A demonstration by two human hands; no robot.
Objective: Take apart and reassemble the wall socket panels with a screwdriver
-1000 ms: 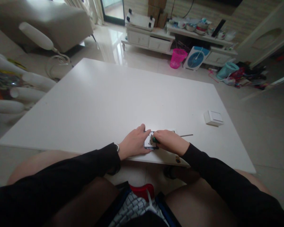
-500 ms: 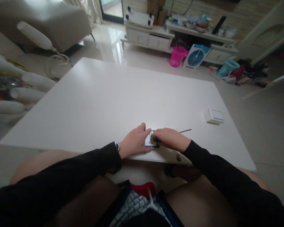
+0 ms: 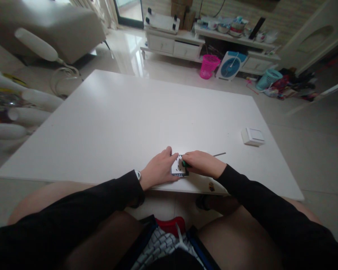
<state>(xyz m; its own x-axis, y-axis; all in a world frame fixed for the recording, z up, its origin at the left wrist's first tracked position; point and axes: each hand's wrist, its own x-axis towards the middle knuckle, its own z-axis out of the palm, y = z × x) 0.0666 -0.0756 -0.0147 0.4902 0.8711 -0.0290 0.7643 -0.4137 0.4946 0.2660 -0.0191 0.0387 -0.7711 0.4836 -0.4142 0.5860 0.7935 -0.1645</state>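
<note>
A wall socket (image 3: 175, 167) with a white face, dark slots and a dark border lies near the table's front edge. My left hand (image 3: 160, 167) grips its left side, fingers at the far edge and thumb at the near edge. My right hand (image 3: 202, 163) is closed round a screwdriver; its green handle (image 3: 185, 164) shows at the socket's right side. A thin metal shaft (image 3: 220, 154) sticks out beyond the hand to the right. The hand covers the middle of the tool and the socket's right part.
On the white table (image 3: 135, 116), a white switch box (image 3: 252, 137) sits to the right. A small brown-gold piece (image 3: 211, 186) is at the front edge. Beyond the table are a pink basket (image 3: 209, 67), a blue fan (image 3: 231, 66) and a cabinet (image 3: 169, 44).
The view has shifted slightly, so the room and table appear a little further left. Both hands keep their places on the socket and screwdriver.
</note>
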